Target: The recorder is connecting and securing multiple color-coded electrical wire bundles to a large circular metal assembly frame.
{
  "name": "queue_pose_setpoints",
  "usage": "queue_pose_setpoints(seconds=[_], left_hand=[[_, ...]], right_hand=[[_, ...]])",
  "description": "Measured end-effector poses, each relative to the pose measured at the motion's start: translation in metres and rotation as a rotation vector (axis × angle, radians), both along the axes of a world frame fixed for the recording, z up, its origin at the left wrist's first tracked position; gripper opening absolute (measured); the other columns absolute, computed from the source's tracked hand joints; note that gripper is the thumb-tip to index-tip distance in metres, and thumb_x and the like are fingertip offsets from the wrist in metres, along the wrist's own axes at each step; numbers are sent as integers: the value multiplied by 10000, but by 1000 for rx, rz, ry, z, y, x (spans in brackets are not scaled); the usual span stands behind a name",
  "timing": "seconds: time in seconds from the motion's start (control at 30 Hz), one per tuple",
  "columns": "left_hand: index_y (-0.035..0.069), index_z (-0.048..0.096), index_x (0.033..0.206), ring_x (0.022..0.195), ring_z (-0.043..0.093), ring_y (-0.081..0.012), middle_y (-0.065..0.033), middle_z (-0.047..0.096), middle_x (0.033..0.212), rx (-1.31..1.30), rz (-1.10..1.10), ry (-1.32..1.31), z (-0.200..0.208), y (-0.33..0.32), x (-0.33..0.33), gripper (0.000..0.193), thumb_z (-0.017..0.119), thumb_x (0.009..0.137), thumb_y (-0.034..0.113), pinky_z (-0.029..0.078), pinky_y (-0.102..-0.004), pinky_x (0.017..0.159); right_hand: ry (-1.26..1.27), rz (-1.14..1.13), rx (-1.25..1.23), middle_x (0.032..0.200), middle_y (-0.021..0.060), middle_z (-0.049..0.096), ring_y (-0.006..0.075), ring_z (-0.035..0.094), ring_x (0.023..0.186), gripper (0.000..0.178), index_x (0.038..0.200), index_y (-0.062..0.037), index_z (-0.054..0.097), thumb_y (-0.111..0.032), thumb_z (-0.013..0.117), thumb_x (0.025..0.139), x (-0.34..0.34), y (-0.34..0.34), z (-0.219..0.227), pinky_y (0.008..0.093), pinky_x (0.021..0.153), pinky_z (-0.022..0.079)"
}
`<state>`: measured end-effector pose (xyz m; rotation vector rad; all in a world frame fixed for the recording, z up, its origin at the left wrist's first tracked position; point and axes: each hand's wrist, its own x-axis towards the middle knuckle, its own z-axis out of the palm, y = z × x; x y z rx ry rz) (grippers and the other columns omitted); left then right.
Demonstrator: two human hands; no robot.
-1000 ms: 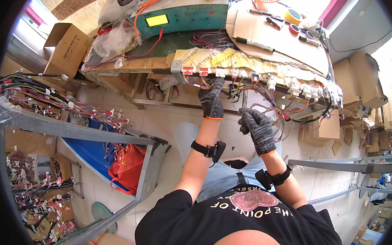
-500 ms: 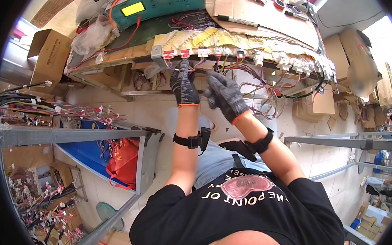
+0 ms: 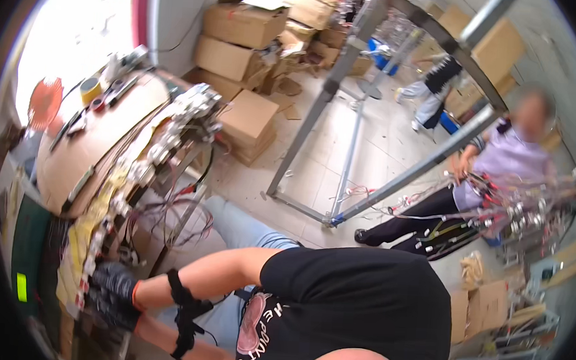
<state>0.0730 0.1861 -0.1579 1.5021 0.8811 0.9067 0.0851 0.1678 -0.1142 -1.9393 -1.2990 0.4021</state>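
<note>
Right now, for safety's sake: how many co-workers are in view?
2: a person in lilac seated at right; a person in a dark top farther back, top centre. Others may be hidden behind the racks.

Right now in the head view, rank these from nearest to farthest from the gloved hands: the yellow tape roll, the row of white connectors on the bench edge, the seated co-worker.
1. Row of white connectors, right beside the gloved hands at the lower left.
2. Yellow tape roll, on the bench at the upper left.
3. Seated co-worker, across the floor at the right.
</note>
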Motion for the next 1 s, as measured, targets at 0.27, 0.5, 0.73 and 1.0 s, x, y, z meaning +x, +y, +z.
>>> queue_pose_setpoints(seconds=[0.27, 0.5, 0.73, 1.0], left_hand=[[120, 562, 970, 649, 541, -100, -10, 579, 776, 116, -101, 104, 14, -23, 34, 201, 402, 922, 233, 462, -236, 578], [113, 565, 956, 686, 541, -112, -16, 577, 799, 179, -168, 140, 35, -42, 58, 206, 392, 923, 218, 464, -250, 614], [107, 569, 943, 722, 542, -124, -21, 574, 823, 167, -159, 163, 39, -41, 52, 212, 381, 923, 203, 466, -263, 650], [99, 573, 928, 764, 542, -138, -27, 572, 850, 148, -134, 154, 36, -36, 32, 223, 369, 923, 186, 468, -279, 691]], right_hand=[[-284, -360, -86, 1148, 190, 521, 308, 499, 1078, 353, 1093, -24, 546, -238, 427, 838, -3, 25, -17, 374, 951, 373], [-19, -213, 120, 1077, 174, 534, 299, 513, 1011, 321, 1039, -42, 557, -239, 444, 813, 53, 23, 11, 376, 883, 389], [46, -215, 169, 1006, 158, 548, 291, 527, 944, 289, 986, -59, 568, -240, 461, 788, 54, 18, 16, 377, 816, 405], [97, -218, 200, 925, 139, 564, 281, 542, 867, 253, 925, -79, 580, -241, 480, 759, 44, 2, 17, 379, 740, 423]])
